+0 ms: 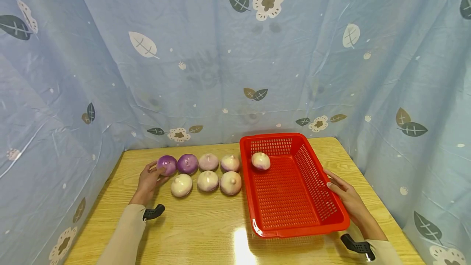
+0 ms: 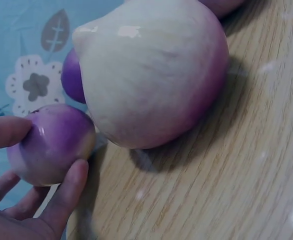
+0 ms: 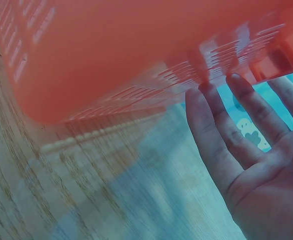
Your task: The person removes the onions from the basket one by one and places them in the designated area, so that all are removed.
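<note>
At the far left of the back row, my left hand [image 1: 149, 181] holds a purple turnip [image 2: 54, 145], with thumb and fingers around its sides. Beside it sits another purple turnip [image 1: 187, 164]. A whitish turnip [image 1: 181, 185], pointed tip up, stands in front and looms large in the left wrist view. A red plastic basket [image 1: 283, 232] with slotted walls stands on the right, with one white-and-purple turnip [image 1: 261, 161] inside near its left wall. My right hand [image 1: 346, 195] touches the basket's right side; its fingertips [image 3: 234, 80] rest against the wall with the fingers nearly straight.
More pale turnips stand in two rows between my left hand and the basket, among them one [image 1: 230, 183] close to the basket's left wall. Everything rests on a wood-grain table [image 1: 191, 228]. Blue patterned curtains [image 1: 198, 60] enclose the back and both sides.
</note>
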`<state>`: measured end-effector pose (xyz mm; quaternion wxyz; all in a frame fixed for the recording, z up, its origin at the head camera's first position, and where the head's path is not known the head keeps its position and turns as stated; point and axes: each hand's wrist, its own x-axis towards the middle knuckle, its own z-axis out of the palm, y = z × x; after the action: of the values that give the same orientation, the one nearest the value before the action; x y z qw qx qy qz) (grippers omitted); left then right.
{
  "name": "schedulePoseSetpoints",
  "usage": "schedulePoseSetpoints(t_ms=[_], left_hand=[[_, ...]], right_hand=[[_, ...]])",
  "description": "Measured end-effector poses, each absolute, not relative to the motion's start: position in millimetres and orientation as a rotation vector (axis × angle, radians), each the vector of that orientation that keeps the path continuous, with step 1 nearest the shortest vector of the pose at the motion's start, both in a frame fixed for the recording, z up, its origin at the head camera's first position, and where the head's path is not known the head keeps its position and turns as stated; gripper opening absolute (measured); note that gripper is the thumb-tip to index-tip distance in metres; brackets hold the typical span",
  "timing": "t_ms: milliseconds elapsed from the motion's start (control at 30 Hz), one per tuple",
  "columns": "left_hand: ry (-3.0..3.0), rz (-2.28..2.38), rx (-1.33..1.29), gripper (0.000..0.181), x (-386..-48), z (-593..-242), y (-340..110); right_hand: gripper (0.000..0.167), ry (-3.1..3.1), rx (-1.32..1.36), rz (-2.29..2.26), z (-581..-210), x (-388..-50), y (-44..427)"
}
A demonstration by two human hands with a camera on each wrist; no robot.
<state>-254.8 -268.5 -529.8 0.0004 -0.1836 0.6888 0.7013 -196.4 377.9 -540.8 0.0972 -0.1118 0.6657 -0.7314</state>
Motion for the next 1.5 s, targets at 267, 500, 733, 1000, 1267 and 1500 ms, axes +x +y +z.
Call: schedulePoseSetpoints(t_ms=[267,500,733,1000,1267,1500], left_hand=[[2.190,2.186,-0.581,0.067,-248.7,-528.7,-271.3],[2.247,2.243,-0.625,0.064,-242.8,-519.6,-272.6],[2.341,2.251,-0.591,0.059,-238.9,-501.2,-266.9],[2.410,2.250,-0.431,0.053,-233.0,-473.2,-243.3],[2.448,2.229,-0.238,0.055,-226.4,-445.4,-208.6],[2.454,2.237,-0.043,0.052,-225.1,-426.4,-177.2]], right_hand=[[0.056,1.967,-0.331,-2.164,-541.0,-196.3,378.0],[0.056,1.957,-0.331,-2.162,-540.1,-196.5,377.9],[0.057,1.974,-0.327,-2.156,-540.2,-197.0,378.3],[0.057,1.994,-0.311,-2.149,-542.4,-197.7,378.0],[0.057,2.011,-0.289,-2.145,-542.1,-197.5,376.4],[0.057,2.008,-0.290,-2.141,-543.0,-197.2,376.7]])
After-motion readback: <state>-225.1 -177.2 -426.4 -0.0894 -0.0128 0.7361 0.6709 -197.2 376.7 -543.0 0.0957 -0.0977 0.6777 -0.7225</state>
